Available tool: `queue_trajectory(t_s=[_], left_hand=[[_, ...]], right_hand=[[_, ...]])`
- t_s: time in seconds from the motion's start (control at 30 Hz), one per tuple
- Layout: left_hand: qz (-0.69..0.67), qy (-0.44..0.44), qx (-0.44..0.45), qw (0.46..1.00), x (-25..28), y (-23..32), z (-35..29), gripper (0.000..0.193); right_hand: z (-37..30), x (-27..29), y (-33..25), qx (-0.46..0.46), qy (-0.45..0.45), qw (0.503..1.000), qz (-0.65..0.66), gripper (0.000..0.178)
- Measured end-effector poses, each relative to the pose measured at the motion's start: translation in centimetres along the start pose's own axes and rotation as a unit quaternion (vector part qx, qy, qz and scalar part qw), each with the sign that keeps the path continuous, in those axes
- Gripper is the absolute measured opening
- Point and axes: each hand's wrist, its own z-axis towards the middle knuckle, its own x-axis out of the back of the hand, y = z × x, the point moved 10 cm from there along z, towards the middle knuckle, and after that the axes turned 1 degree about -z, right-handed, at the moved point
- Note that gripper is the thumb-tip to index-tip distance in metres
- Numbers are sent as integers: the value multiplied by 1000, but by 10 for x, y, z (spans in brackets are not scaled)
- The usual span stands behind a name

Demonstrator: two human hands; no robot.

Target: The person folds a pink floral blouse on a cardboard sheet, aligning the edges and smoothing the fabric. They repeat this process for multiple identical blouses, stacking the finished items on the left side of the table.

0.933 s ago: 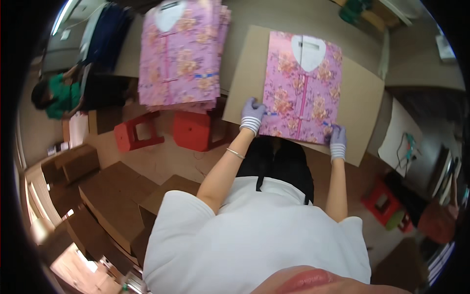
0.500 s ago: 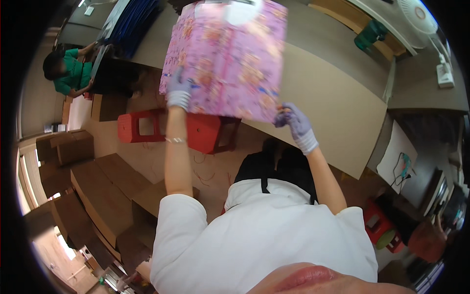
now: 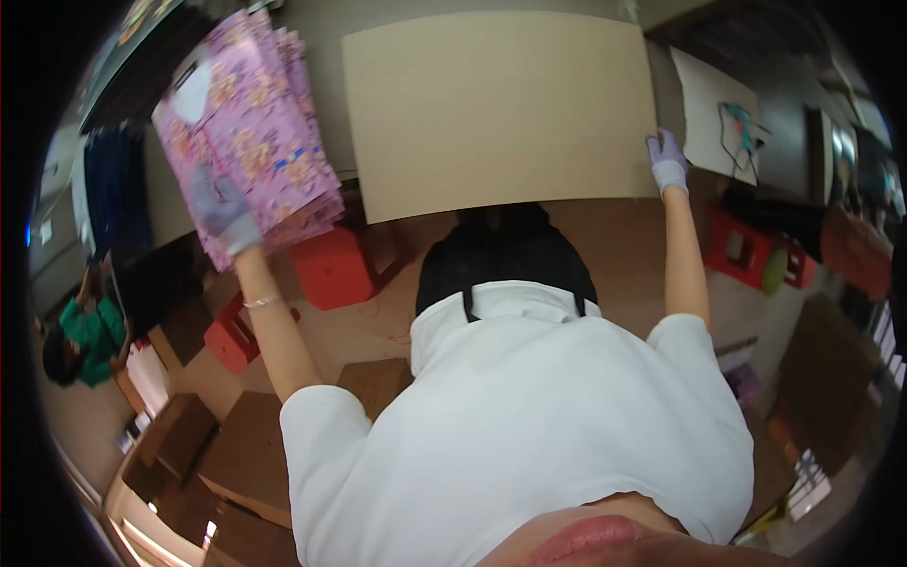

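Observation:
A stack of folded pink-purple floral garments (image 3: pixel 253 142) lies at the far left, the top one showing a white piece at its neckline. My left hand (image 3: pixel 225 210), in a pale lilac glove, rests on the near left part of the stack. Its fingers are stretched out, slightly blurred by motion. In front of me is a large tan board (image 3: pixel 501 113). By the board's right edge is my right hand (image 3: pixel 668 163), gloved too, with thumb and fingers apart. Nothing shows in its grasp; whether it touches the edge I cannot tell.
Red stools (image 3: pixel 333 269) stand below the table's left side. To the right, a white sheet (image 3: pixel 704 118) bears a teal corded tool (image 3: pixel 739 125). Cardboard boxes (image 3: pixel 248 454) crowd the lower left. A person in green (image 3: pixel 93 326) works at the far left, near dark blue cloth (image 3: pixel 118 189).
My view has turned to the right. The top floral garment, held up between both hands before, now lies on the stack at left. My right hand has let go and moved to the board's right edge.

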Motion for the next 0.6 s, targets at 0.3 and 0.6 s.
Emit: queue_trajectory(t_s=[0.3, 0.6], left_hand=[[193, -444, -91, 870, -252, 199, -199, 58], [-25, -248, 101, 963, -221, 109, -136, 73]], right_hand=[[13, -5, -38, -84, 9, 978, -192, 57], [-66, 170, -41, 101, 138, 871, 461, 34]])
